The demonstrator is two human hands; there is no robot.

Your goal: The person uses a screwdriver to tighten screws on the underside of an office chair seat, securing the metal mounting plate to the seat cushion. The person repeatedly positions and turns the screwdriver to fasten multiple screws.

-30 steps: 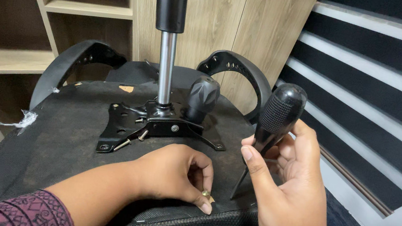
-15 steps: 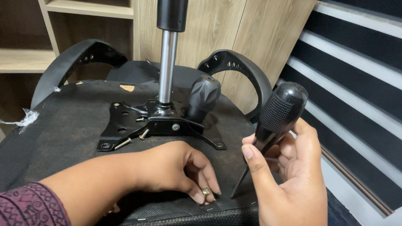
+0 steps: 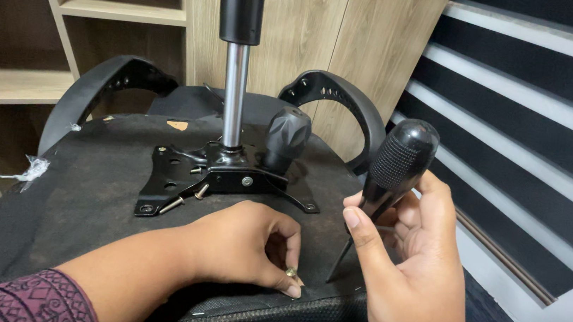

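An upturned office chair seat (image 3: 78,189) lies in front of me, its black fabric underside facing up. My left hand (image 3: 246,245) rests on its near edge and pinches a small brass screw (image 3: 292,273) between thumb and forefinger. My right hand (image 3: 409,280) grips a black-handled screwdriver (image 3: 388,175) held upright, its thin shaft tip touching the fabric just right of the screw. A black metal mounting plate (image 3: 185,182) with loose bolts sits at the seat's middle, with the gas lift cylinder (image 3: 238,56) rising from it.
A grey knob (image 3: 287,136) stands beside the cylinder. Two black curved armrests (image 3: 339,95) arch behind the seat. Wooden shelves (image 3: 10,86) stand at the left, a wood panel behind, and a striped dark wall at the right.
My left fingers spread flat on the fabric around the screw half a second ago, then curled back into a pinch on it. The right hand and screwdriver stayed nearly still.
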